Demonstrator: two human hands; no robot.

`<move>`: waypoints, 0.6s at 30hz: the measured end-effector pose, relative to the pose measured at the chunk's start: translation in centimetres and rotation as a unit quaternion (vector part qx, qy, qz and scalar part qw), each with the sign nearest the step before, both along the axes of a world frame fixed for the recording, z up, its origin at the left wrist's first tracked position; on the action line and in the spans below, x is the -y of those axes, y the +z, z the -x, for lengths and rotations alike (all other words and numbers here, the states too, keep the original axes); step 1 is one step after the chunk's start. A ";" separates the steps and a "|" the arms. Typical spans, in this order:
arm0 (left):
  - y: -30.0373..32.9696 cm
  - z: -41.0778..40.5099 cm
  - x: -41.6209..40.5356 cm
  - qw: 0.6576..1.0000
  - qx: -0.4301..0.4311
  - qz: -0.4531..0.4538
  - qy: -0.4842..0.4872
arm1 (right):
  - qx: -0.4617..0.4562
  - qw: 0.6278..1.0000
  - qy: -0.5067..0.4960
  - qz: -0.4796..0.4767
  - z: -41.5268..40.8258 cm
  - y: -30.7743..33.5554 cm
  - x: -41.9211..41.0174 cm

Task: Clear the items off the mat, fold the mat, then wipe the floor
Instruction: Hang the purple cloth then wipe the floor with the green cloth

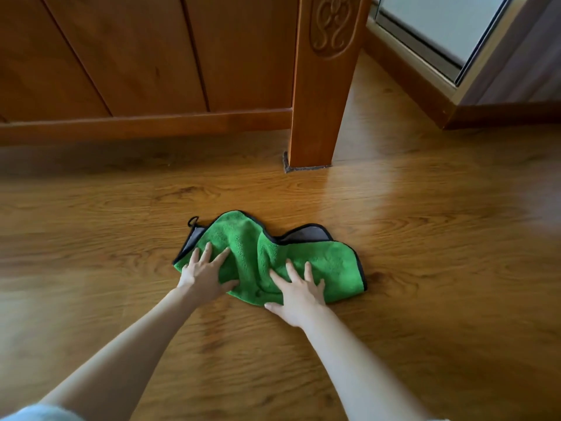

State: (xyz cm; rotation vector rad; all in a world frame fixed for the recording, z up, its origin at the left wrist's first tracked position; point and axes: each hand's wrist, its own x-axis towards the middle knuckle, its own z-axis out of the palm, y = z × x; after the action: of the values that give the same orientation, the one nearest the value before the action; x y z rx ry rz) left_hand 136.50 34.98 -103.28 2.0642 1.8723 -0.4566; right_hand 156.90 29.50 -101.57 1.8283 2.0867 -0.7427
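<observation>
- Pressing flat on a green cloth (261, 256), both hands work the wooden floor (425, 268); judged from the task, this is the wiping step, the last of the three.
- Left hand (204, 276): fingers spread and straight, palm down on the near-left part of the cloth. Nothing is clasped; the grip is apart.
- Right hand (299, 294): fingers likewise spread and straight on the near-middle of the cloth, with the thumb lying off its edge on bare floor. Grip apart, nothing pinched.
- Cloth: lies bunched in the middle between the hands, with a raised fold running away from the person. The grey underside shows at the far-left corner and along the far edge. A small black loop (193, 221) sticks out at the far-left corner.
- Surroundings: a carved wooden post (321, 95) stands beyond the cloth, well apart from it, with a dark pad (287, 165) under its foot. Wooden panelling (121, 56) runs to the left of it; a glass door (440, 25) is at far right.
- No mat or loose items are visible, so the earlier steps appear done, though that cannot be confirmed.
- Advice for the step: smooth out the central ridge so more of the cloth meets the floor, keep the palms' weight even, and sweep in overlapping passes. Steer clear of the post's foot pad so that the loop does not snag.
</observation>
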 end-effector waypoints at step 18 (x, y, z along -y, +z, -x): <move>0.0 -2.2 25.1 0.997 -0.005 -0.042 -0.069 | -0.049 0.994 0.074 -0.057 -2.5 0.0 22.7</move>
State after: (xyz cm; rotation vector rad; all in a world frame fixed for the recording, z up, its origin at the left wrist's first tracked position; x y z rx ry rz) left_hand 138.75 9.86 -103.25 2.2614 1.7904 -0.4295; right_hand 159.38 6.75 -101.53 1.7007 2.3431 -0.7015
